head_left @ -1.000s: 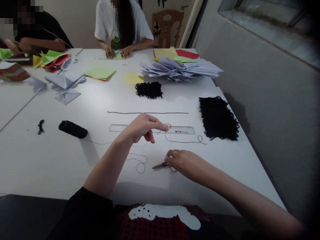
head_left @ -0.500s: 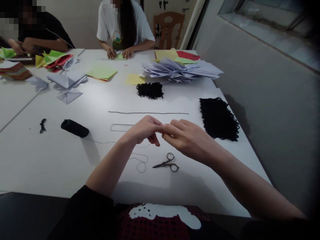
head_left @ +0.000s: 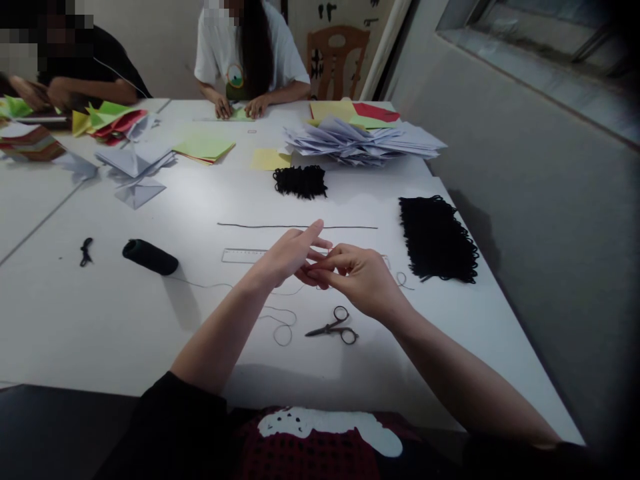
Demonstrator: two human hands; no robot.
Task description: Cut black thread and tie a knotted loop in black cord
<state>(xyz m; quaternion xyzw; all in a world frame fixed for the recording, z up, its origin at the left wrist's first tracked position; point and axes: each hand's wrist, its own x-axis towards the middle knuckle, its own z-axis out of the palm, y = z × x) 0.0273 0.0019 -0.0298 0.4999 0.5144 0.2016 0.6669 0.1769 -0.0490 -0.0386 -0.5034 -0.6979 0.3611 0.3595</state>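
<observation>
My left hand (head_left: 295,257) and my right hand (head_left: 353,270) meet over a clear ruler (head_left: 243,256). The left thumb sticks up with the other fingers apart, and thread appears to run around them. The right fingers pinch at the left fingertips; what they grip is too small to make out. A dark thread spool (head_left: 150,257) lies at the left, its thread trailing toward my hands. Scissors (head_left: 333,329) lie partly spread below my hands. A straight dark cord (head_left: 300,227) stretches across the table beyond them.
Black looped bundles lie at the back (head_left: 301,181) and right (head_left: 437,238). A small black knot (head_left: 86,252) is at the left. Folded white papers (head_left: 360,141) and green sheets (head_left: 205,145) lie farther back. Two people work across the white table (head_left: 75,347).
My left thumb has risen and its fingers have spread. My right hand has turned and moved slightly down, now pinching. The ruler's right end and a thread loop have come into view.
</observation>
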